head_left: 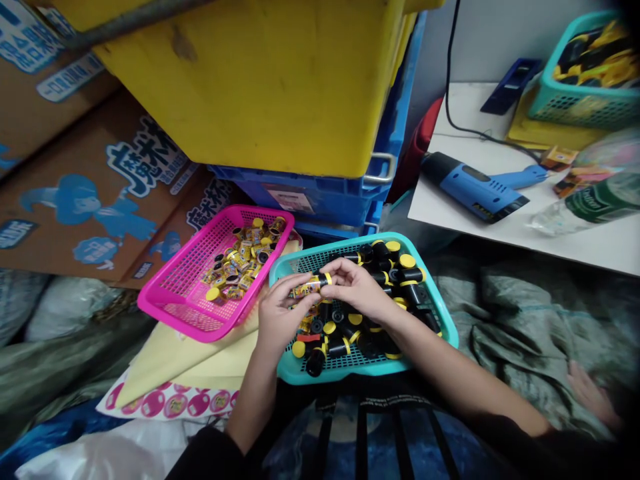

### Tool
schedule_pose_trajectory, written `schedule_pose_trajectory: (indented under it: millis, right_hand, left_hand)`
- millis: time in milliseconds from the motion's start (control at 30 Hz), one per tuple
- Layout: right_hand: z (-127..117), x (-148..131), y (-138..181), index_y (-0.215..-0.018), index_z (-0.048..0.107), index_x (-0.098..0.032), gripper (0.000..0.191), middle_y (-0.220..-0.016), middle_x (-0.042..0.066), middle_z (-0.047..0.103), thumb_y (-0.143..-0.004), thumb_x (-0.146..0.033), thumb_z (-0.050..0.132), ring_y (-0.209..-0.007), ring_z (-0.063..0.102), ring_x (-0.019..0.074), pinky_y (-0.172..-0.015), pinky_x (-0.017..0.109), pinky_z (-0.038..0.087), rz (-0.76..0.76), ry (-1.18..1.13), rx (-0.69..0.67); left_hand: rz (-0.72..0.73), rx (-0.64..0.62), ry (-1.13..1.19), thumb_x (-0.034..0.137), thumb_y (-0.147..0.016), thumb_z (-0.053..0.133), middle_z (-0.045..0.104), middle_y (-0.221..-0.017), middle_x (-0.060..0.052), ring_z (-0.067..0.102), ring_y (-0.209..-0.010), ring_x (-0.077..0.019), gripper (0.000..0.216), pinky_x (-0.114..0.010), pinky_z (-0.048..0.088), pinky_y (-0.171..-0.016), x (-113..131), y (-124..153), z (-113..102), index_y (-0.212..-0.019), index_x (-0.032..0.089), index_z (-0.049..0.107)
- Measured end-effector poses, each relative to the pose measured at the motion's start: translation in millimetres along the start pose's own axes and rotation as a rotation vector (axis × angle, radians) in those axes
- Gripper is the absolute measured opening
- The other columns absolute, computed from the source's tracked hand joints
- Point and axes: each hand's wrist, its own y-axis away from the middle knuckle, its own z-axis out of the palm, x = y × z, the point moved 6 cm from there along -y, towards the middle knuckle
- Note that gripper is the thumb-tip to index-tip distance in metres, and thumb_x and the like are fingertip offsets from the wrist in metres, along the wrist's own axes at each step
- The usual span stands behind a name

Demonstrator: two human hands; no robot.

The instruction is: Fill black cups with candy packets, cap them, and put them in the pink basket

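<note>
Both my hands hold a small printed tube (306,287) with a black and yellow end, above the left part of a teal basket (447,337). My left hand (281,312) is closed around its printed part. At the yellow-ringed end, the fingers of my right hand (357,287) pinch it. Under my hands the teal basket holds several black cylinders (339,347) with yellow ends. To the left, a pink basket (187,325) contains several small yellow printed tubes (243,257) with yellow or black ends.
Yellow paper (210,363) and a sticker sheet (165,403) lie beneath the pink basket. Ahead stand a yellow crate (260,87) and blue crates (325,197). Cartons (90,193) stack at left. A white table (470,133) carries a blue heat gun (475,187), bottle (595,203) and another teal basket (575,103).
</note>
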Motion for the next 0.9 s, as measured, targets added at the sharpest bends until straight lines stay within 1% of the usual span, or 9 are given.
schedule_pose_trajectory:
  millis: [67,167,233,333,500,600,700,800,900]
  right_hand:
    - [2.4,2.1,1.1,-0.092,0.059,-0.018,0.038,-0.077,-0.003,0.061,-0.062,-0.030,0.081,-0.066,0.057,0.0085,-0.064,0.023,0.047,0.011,-0.051,-0.050]
    - [6.7,3.6,4.1,-0.098,0.062,-0.019,0.032,-0.083,0.000,0.063,-0.075,-0.039,0.071,-0.070,0.058,0.0093,-0.065,0.023,0.047,0.057,-0.172,-0.127]
    - [14.6,6.4,6.8,-0.108,0.062,-0.020,0.036,-0.090,0.002,0.064,-0.080,-0.042,0.067,-0.076,0.059,0.0099,-0.067,0.022,0.047,0.117,-0.277,-0.219]
    - [27.8,12.5,9.7,-0.119,0.058,-0.022,0.049,-0.098,0.003,0.062,-0.078,-0.048,0.067,-0.083,0.059,0.0105,-0.072,0.022,0.048,0.173,-0.406,-0.321]
    - [28.7,20.7,5.7,-0.105,0.063,-0.020,0.045,-0.103,0.004,0.063,-0.070,-0.045,0.075,-0.088,0.057,0.0110,-0.077,0.022,0.046,0.118,-0.406,-0.206]
    - [28.6,20.4,6.1,-0.106,0.062,-0.018,0.045,-0.099,0.005,0.063,-0.078,-0.053,0.064,-0.083,0.058,0.0125,-0.074,0.025,0.047,0.131,-0.401,-0.232]
    - [27.7,14.9,8.1,-0.111,0.061,-0.018,0.046,-0.097,0.006,0.063,-0.085,-0.055,0.052,-0.079,0.060,0.0135,-0.072,0.028,0.049,0.110,-0.408,-0.268]
    - [26.7,11.1,10.2,-0.117,0.058,-0.019,0.045,-0.101,0.006,0.063,-0.083,-0.047,0.061,-0.082,0.061,0.0144,-0.076,0.030,0.050,0.071,-0.335,-0.281]
    - [25.9,13.0,11.0,-0.121,0.055,-0.021,0.048,-0.111,0.007,0.061,-0.079,-0.041,0.067,-0.089,0.061,0.0153,-0.080,0.032,0.050,0.043,-0.215,-0.270]
  left_hand:
    - [0.019,-0.012,0.039,0.022,-0.066,0.077,0.071,-0.098,-0.006,0.066,-0.095,-0.0192,0.026,-0.029,0.057,-0.076,2.3,-0.7,-0.3,-0.092,0.023,0.073]
    - [0.040,-0.017,0.172,0.019,-0.062,0.079,0.072,-0.091,-0.005,0.067,-0.091,-0.0190,0.025,-0.032,0.055,-0.081,4.7,-1.2,1.2,-0.086,0.022,0.073]
    - [0.024,-0.040,0.236,0.018,-0.059,0.081,0.073,-0.088,-0.005,0.067,-0.091,-0.0195,0.026,-0.033,0.054,-0.083,4.0,-0.3,5.7,-0.083,0.021,0.073]
    - [-0.032,-0.055,0.279,0.018,-0.058,0.081,0.073,-0.086,-0.005,0.067,-0.092,-0.0196,0.027,-0.031,0.053,-0.083,0.5,2.6,12.5,-0.083,0.021,0.073]
    - [-0.081,-0.044,0.313,0.017,-0.058,0.081,0.073,-0.088,-0.004,0.066,-0.092,-0.0190,0.027,-0.031,0.052,-0.085,-3.4,7.8,17.1,-0.082,0.022,0.072]
    - [-0.112,-0.046,0.347,0.020,-0.062,0.080,0.071,-0.093,-0.003,0.064,-0.092,-0.0179,0.026,-0.028,0.051,-0.081,-6.0,11.6,16.8,-0.086,0.022,0.070]
    - [-0.167,-0.104,0.427,0.026,-0.073,0.072,0.067,-0.096,-0.003,0.063,-0.083,-0.0146,0.024,-0.026,0.051,-0.073,-7.8,16.3,18.9,-0.096,0.023,0.066]
    - [-0.243,-0.150,0.575,0.032,-0.086,0.056,0.062,-0.099,-0.003,0.061,-0.079,-0.0136,0.020,-0.026,0.050,-0.069,-7.8,19.9,22.0,-0.104,0.023,0.059]
    - [-0.262,-0.118,0.687,0.033,-0.087,0.049,0.058,-0.096,-0.003,0.059,-0.077,-0.0143,0.019,-0.027,0.049,-0.066,-5.0,20.5,22.3,-0.103,0.023,0.054]
